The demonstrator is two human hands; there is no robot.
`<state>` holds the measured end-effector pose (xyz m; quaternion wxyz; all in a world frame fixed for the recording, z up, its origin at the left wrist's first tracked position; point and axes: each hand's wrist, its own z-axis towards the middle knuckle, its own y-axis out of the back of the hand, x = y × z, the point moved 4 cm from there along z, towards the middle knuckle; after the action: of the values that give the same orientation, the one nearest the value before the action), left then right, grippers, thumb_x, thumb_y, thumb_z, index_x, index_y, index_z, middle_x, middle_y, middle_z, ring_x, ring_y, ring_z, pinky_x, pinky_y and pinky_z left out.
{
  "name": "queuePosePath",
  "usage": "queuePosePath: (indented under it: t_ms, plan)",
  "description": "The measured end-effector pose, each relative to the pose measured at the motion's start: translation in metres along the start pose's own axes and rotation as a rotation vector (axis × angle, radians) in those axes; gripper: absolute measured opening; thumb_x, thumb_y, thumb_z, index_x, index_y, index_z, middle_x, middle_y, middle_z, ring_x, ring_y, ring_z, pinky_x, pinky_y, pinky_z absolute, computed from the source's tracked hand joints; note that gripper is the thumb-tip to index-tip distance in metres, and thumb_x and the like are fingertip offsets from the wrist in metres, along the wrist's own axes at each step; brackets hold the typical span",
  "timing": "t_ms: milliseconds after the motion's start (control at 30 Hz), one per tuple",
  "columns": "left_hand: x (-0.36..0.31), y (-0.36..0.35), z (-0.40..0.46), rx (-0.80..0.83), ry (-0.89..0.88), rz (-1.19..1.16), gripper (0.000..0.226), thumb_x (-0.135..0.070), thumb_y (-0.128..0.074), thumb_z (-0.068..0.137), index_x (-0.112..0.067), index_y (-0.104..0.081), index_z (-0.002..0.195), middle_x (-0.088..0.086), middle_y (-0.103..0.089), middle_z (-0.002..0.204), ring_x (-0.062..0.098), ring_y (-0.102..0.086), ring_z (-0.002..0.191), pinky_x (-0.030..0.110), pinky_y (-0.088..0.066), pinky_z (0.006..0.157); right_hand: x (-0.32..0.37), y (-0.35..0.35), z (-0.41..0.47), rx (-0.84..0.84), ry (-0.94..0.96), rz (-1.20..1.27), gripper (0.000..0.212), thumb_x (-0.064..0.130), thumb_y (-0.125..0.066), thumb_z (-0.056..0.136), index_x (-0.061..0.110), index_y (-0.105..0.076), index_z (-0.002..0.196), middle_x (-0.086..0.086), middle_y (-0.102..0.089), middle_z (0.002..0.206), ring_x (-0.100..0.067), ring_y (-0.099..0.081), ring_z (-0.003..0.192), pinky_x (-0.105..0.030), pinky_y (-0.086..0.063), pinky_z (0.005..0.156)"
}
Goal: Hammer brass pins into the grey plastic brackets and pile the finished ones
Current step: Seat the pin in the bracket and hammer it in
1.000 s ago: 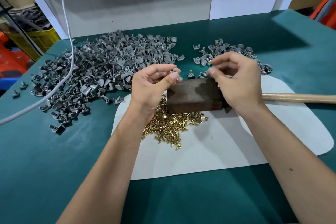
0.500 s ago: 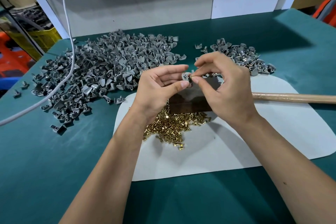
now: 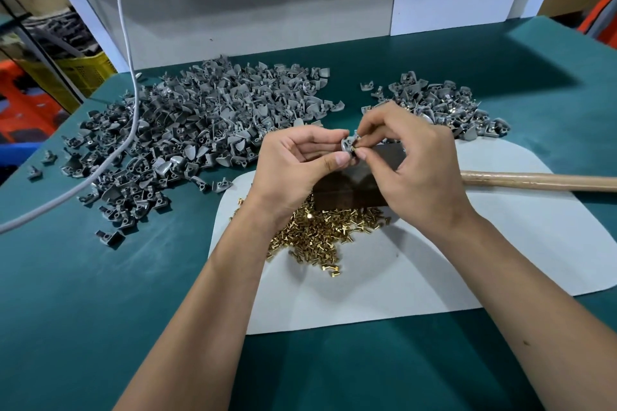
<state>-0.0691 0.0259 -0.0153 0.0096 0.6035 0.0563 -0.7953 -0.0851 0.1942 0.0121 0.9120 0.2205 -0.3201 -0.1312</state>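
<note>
Head view is showing two hands meeting above one dark block [image 3: 364, 190]: the left hand [image 3: 297, 170] is pinching one grey bracket [image 3: 347, 144], the right hand [image 3: 414, 163] is pinching a brass pin [image 3: 358, 143] against it. Two bracket heaps are lying on the desk [image 3: 100, 310], the big heap [image 3: 200, 120] left, the small heap [image 3: 447, 107] right, with one pile of pins [image 3: 320, 233] below the block.

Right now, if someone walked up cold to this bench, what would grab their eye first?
Probably the two hands meeting at the centre: the left hand holds a grey bracket while the right hand pinches at it, above a dark block. Next, the big heap of grey brackets on the left of the green table, with a smaller pile at the back right. Then the glinting brass pins on the white mat.
</note>
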Motion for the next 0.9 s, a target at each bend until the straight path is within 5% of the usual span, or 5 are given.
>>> queuePosePath:
  t_ms: [667, 900]
  plan:
    - [0.002, -0.010, -0.002, -0.063, 0.000, 0.011, 0.029, 0.015, -0.079, 0.076, -0.003, -0.075, 0.099, 0.017, -0.077, 0.090, 0.028, -0.074, 0.086, 0.040, -0.063, 0.085, -0.001, 0.000, -0.003, -0.071, -0.084, 0.027, 0.022, 0.000, -0.076, 0.079, 0.013, -0.062, 0.090, 0.004, -0.067, 0.082, -0.012, -0.067, 0.081, -0.034, -0.055, 0.076]
    - [0.004, -0.011, -0.003, -0.063, 0.071, -0.129, 0.027, 0.013, -0.073, 0.082, 0.000, -0.073, 0.104, 0.017, -0.078, 0.094, 0.026, -0.076, 0.085, 0.031, -0.062, 0.079, -0.006, 0.006, -0.002, -0.071, -0.080, -0.004, 0.020, 0.008, -0.079, 0.084, 0.013, -0.071, 0.102, 0.006, -0.073, 0.096, 0.001, -0.069, 0.090, -0.012, -0.050, 0.087]
